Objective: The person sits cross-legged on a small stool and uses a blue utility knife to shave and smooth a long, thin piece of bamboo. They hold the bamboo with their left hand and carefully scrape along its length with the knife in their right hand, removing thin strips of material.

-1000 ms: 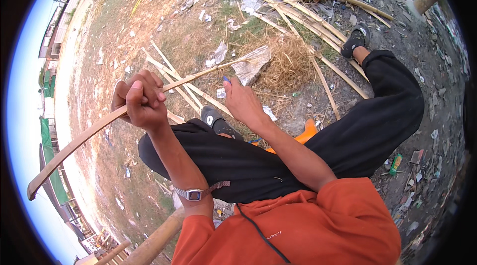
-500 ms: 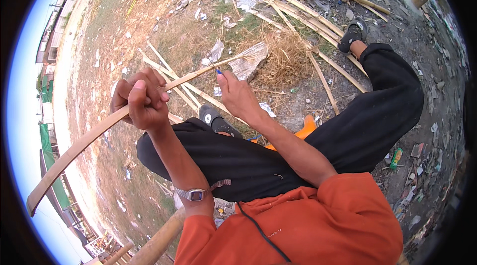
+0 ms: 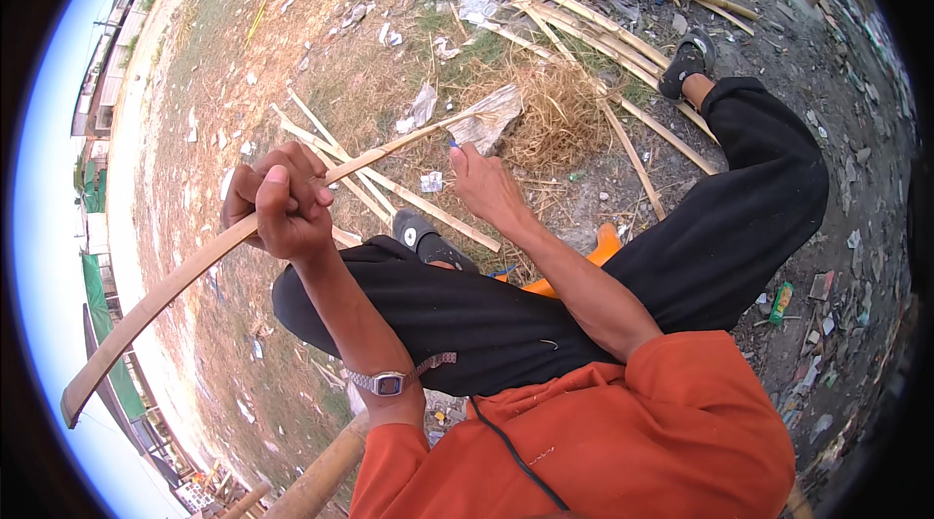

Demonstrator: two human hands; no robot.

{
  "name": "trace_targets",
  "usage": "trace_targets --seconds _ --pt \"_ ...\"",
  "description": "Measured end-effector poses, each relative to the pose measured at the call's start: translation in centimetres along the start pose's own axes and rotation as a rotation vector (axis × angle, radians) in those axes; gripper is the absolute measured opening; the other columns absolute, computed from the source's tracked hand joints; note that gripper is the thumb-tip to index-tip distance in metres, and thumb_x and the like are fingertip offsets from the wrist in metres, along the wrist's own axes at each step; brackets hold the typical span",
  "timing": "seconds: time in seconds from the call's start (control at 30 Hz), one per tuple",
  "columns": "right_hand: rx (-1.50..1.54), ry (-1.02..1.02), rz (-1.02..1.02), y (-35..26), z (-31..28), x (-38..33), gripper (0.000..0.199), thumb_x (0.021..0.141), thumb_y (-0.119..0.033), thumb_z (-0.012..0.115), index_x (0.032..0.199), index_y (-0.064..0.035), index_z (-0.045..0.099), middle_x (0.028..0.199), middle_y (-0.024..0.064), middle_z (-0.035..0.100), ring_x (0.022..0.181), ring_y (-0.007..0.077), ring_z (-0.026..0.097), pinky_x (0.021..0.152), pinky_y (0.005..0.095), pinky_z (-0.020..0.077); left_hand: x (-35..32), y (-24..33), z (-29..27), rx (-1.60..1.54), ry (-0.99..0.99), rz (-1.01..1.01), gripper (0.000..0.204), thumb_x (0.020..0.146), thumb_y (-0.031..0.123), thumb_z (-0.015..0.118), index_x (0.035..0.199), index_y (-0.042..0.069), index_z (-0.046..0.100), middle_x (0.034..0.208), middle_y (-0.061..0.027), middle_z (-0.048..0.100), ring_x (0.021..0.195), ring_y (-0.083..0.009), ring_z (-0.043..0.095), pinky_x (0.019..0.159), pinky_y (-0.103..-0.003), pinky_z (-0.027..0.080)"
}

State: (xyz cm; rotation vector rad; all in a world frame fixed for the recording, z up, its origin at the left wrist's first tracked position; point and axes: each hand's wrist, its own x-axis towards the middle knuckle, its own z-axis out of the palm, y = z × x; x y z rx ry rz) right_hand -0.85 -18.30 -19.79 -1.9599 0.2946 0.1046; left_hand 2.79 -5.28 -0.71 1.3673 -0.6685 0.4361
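My left hand (image 3: 282, 203) is closed around a long, curved bamboo strip (image 3: 161, 300). The strip's broad end reaches down to the lower left, and its thin end slants up to the right past my right hand. Closed with the thumb up, my right hand (image 3: 489, 193) grips a small blue-handled knife (image 3: 453, 143) beside the thin end. Most of the knife is hidden by the fingers, and whether its blade touches the strip I cannot tell. Beyond the strip's tip lies a grey, flat scrap (image 3: 494, 118) against a heap of dry shavings (image 3: 556, 120).
Several bamboo strips (image 3: 623, 52) lie at the far right, and others (image 3: 375, 183) cross near my left shoe (image 3: 428, 239). An orange object (image 3: 605, 245) sits between my legs. A bamboo pole (image 3: 321, 470) runs at the lower left. Litter dots the ground.
My right hand has moved a little right and down along the strip, toward its thin end, with the knife. My left hand keeps its hold in nearly the same place.
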Motion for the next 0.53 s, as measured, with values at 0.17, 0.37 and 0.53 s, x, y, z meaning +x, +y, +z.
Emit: trace_targets --seconds 0.17,0.37,0.53 --pt "0.077 -0.037 -0.114 -6.1 -1.4 -2.6 0.037 0.097 -0.033 0.032 0.099 -0.0005 0.049 0.071 0.0293 0.059 0.073 0.0493 0.056 0.069 0.0545 0.043 -0.4 -0.1 0.0 -0.011 -0.008 -0.007 0.028 0.079 0.002 0.043 0.057 0.014 0.03 0.038 -0.0029 0.033 0.035 -0.0111 0.03 0.045 -0.03 0.032" --pt "0.011 0.036 -0.062 -2.5 -0.3 -1.1 0.035 0.097 -0.032 0.033 0.099 -0.0009 0.049 0.067 0.0281 0.057 0.071 0.0496 0.055 0.066 0.0549 0.0415 -0.1 0.2 0.2 -0.014 0.0 -0.003 0.028 0.078 0.001 0.042 0.057 0.014 0.03 0.039 -0.003 0.033 0.035 -0.0113 0.03 0.044 -0.03 0.032" --pt "0.085 -0.067 -0.079 -6.5 -1.6 -2.7 0.036 0.097 -0.034 0.034 0.105 -0.003 0.051 0.075 0.0291 0.06 0.078 0.0462 0.058 0.071 0.0539 0.0421 -0.1 -0.2 0.3 -0.062 -0.001 0.044 0.027 0.077 0.0 0.044 0.056 0.01 0.03 0.037 -0.0063 0.036 0.03 -0.0121 0.034 0.037 -0.028 0.035"
